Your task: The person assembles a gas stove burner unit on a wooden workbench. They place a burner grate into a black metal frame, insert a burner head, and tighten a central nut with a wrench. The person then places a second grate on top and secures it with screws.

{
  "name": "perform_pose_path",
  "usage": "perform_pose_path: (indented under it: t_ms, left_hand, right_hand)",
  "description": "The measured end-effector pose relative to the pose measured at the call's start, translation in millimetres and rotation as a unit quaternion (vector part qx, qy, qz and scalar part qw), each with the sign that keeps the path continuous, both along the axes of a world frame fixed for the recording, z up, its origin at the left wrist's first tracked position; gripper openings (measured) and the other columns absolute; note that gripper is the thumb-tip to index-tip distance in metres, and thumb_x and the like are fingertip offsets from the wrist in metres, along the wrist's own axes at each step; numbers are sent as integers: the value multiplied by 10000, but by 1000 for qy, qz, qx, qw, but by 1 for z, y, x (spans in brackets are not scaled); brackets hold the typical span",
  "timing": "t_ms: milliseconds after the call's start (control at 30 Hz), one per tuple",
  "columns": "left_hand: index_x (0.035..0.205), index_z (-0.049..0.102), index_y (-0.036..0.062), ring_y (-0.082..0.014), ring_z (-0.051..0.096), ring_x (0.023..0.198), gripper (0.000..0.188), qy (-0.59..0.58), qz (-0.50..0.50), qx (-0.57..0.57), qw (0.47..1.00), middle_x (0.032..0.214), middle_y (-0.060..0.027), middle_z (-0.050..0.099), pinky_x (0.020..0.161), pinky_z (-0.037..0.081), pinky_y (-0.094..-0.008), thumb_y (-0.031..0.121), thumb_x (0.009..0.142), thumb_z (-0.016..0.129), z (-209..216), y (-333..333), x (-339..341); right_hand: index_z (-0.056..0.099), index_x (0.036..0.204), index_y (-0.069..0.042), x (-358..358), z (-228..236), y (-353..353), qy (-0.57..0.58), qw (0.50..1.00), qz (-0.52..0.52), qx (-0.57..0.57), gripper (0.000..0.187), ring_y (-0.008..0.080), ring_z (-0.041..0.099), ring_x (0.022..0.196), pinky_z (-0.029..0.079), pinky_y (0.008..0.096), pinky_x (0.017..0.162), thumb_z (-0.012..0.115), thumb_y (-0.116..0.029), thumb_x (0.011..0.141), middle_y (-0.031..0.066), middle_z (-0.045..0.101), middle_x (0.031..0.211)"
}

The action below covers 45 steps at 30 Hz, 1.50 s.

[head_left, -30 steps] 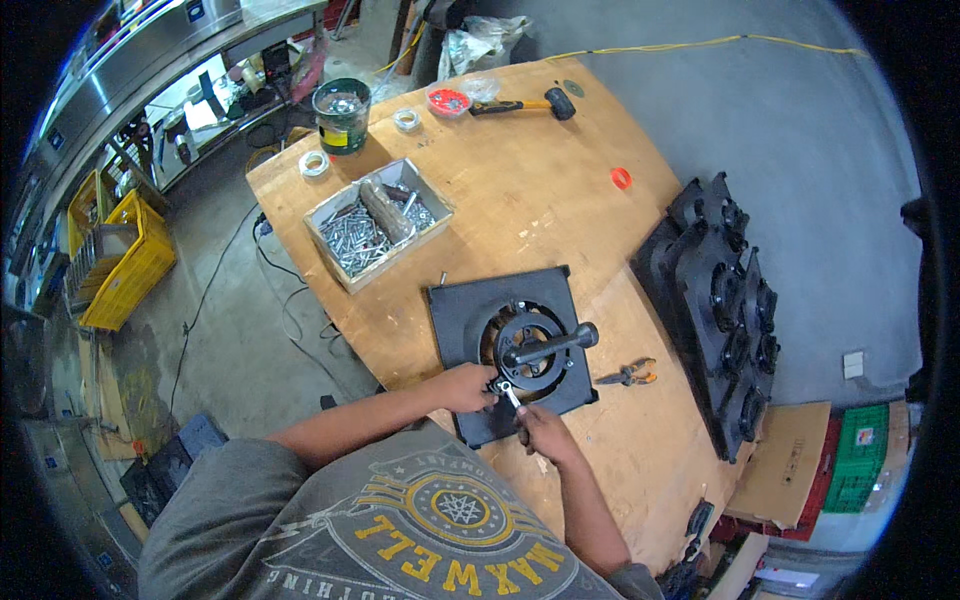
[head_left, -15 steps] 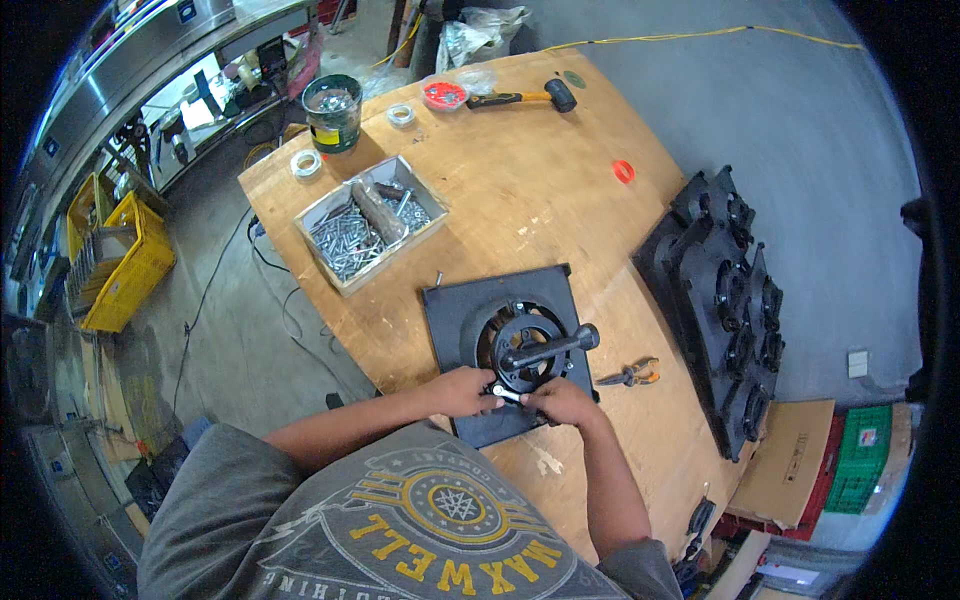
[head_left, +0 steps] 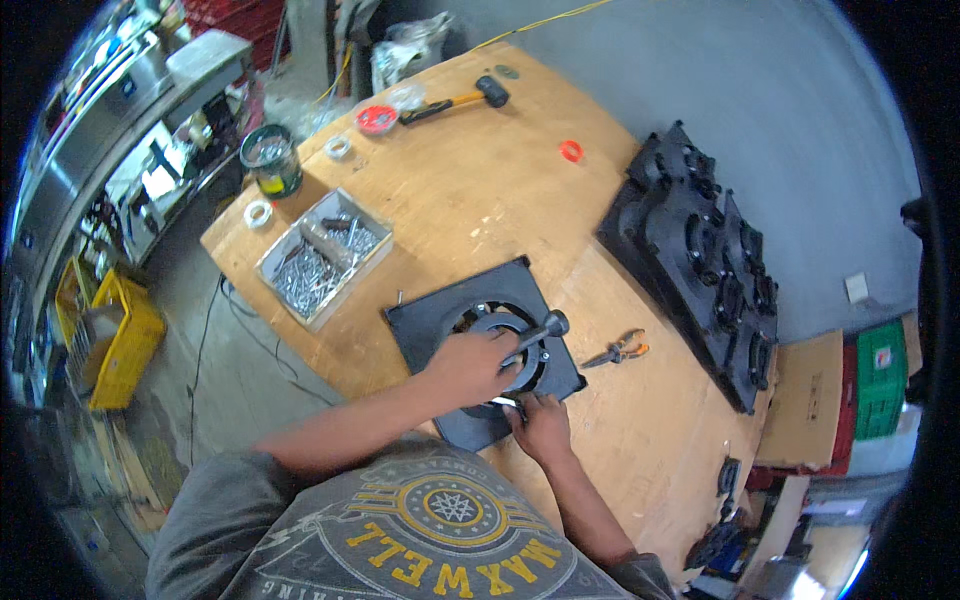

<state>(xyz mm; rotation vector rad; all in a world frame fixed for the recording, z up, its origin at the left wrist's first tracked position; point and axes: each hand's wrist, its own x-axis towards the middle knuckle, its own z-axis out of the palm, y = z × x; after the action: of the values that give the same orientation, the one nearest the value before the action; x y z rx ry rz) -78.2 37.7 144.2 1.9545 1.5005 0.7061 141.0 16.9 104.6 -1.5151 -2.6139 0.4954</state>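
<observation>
A square black plate point(head_left: 425, 315) with a round ringed opening lies on the table before me. Across the ring slants a black bar point(head_left: 537, 338) with a thick round end. My left hand point(head_left: 472, 368) is closed over the lower end of this bar, covering part of the ring. At the near edge of the ring, my right hand point(head_left: 543, 428) pinches a small silver wrench point(head_left: 508, 402), mostly hidden by fingers. Orange-handled pliers point(head_left: 620, 348) lie to the right of the plate. A single bolt point(head_left: 401, 297) stands by its left corner.
A divided box point(head_left: 375, 258) of screws and nuts sits left on the wooden table point(head_left: 480, 170). Behind it are a dark bucket point(head_left: 272, 165), tape rolls, a red dish point(head_left: 377, 120) and a mallet point(head_left: 491, 92). Black ringed panels point(head_left: 655, 240) lean along the right edge.
My left hand has left the wrench and moved up onto the black bar. My right hand stays at the wrench. The whole view has shifted and turned.
</observation>
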Motion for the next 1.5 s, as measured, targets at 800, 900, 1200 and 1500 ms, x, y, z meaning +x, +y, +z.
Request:
perform_pose_path:
  t_ms: [800,900,1200,1500]
  left_hand:
    - [1437,412,169,-356,597,1175,796,218,61,-118,967,1258,-193,629,1012,448,-497,315,738,762,-38,115,111]
    - [1447,401,173,-348,590,1192,793,217,54,-122,967,1269,-177,628,1025,434,-502,305,748,750,-32,114,115]
    - [1411,459,162,-341,596,1182,753,225,56,-97,968,1263,-178,630,1004,464,-472,321,735,750,-35,117,113]
    - [1391,483,112,-334,598,1174,756,210,24,-40,977,1264,-193,625,987,479,-424,357,727,749,-52,121,102]
  right_hand:
    - [708,959,-41,-17,-21,-20,36,987,-148,47,508,301,608,1004,412,437,928,629,-529,841,146,694,960]
    - [709,958,-40,-14,-18,-20,39,987,-152,41,496,301,609,1002,412,434,925,644,-516,835,144,694,968]
    - [682,879,-29,-45,-22,-82,80,946,-299,96,338,303,616,950,424,451,878,633,-363,855,160,678,915]
    - [659,902,-32,-40,-33,-82,87,964,-253,5,210,366,659,834,461,516,768,589,-225,858,171,679,855]
